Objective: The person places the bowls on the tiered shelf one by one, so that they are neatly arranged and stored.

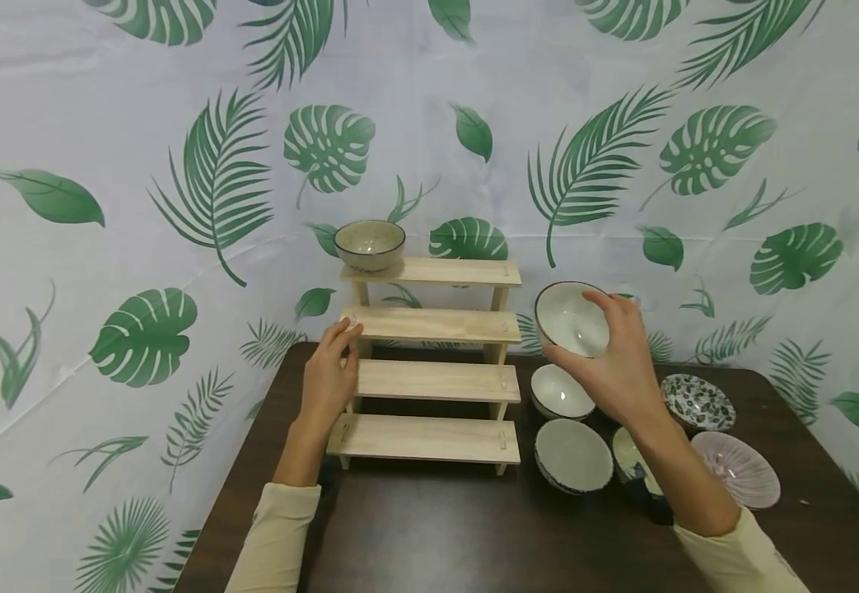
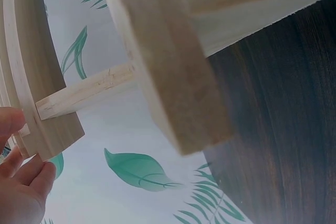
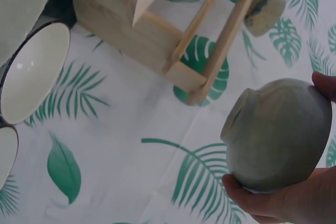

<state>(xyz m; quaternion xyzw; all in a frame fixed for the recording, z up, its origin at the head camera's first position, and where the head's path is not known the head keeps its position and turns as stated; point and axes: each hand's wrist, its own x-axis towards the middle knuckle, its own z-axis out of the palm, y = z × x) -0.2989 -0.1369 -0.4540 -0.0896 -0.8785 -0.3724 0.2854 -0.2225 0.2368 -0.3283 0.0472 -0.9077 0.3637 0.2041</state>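
My right hand [image 1: 618,354] holds a bowl [image 1: 568,319] by its rim, raised to the right of a stepped wooden display stand [image 1: 429,324]. White inside with a thin dark edge, this bowl [image 3: 281,135] shows a pale grey-green outside and a foot ring in the right wrist view. My left hand [image 1: 331,372] is at the left end of the stand's second board from the top. In the left wrist view its thumb and fingers [image 2: 39,177] pinch that board end. Another bowl [image 1: 370,247], beige with a dark rim, sits at the left of the top board.
Right of the stand on the dark table [image 1: 429,527] are a white bowl [image 1: 561,392], a grey-green bowl [image 1: 573,455], a partly hidden yellowish bowl [image 1: 631,461], a speckled bowl [image 1: 698,402] and a pink ribbed bowl [image 1: 739,469]. A leaf-patterned cloth [image 1: 414,99] hangs behind the table.
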